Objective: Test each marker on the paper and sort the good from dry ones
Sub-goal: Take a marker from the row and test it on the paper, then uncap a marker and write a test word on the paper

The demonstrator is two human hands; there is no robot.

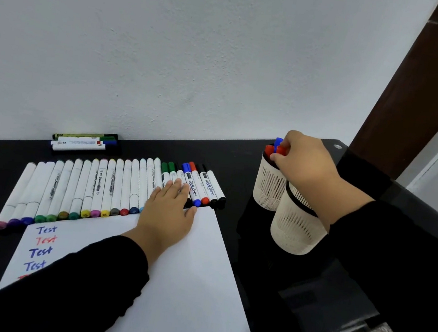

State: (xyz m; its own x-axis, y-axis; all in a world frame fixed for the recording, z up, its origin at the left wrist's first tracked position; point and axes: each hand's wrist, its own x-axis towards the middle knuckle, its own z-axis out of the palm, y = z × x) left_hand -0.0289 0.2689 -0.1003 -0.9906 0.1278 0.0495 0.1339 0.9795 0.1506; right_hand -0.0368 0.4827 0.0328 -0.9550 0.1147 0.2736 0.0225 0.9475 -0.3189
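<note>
Here our right hand pinches a red-capped marker at the mouth of the far holder, near the table's right edge; we judge it should drop straight among the caps there. Our left hand lies flat and open on the paper's far edge, fingertips touching the row of markers. A near holder touches the far one, under our right wrist. Spare markers lie along the table's back edge.
</note>
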